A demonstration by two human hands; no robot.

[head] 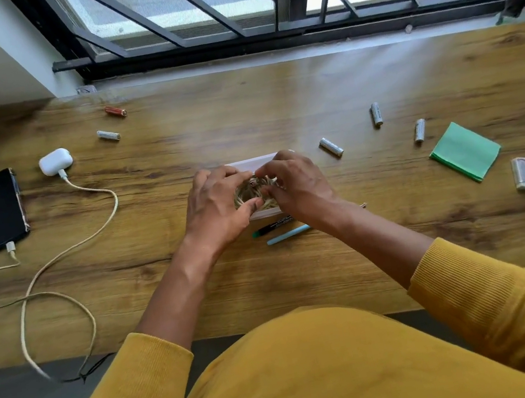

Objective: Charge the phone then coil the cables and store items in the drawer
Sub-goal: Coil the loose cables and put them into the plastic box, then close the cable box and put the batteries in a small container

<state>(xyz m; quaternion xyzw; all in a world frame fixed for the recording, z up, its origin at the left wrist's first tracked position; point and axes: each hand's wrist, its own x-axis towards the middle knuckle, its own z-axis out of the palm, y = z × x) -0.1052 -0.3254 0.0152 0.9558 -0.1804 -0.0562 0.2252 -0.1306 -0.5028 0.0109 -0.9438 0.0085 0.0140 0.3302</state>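
Both hands (255,193) curl around a coiled cable (255,193), largely hiding what seems a clear box (253,162).

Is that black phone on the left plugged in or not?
Plugged in: a beige cable has its connector seated in the near end of the phone. Whether it is actually charging cannot be told; the screen is dark.

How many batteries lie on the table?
5 clear: red battery and a silver one at far left; three silver at right. The hands may hide more.
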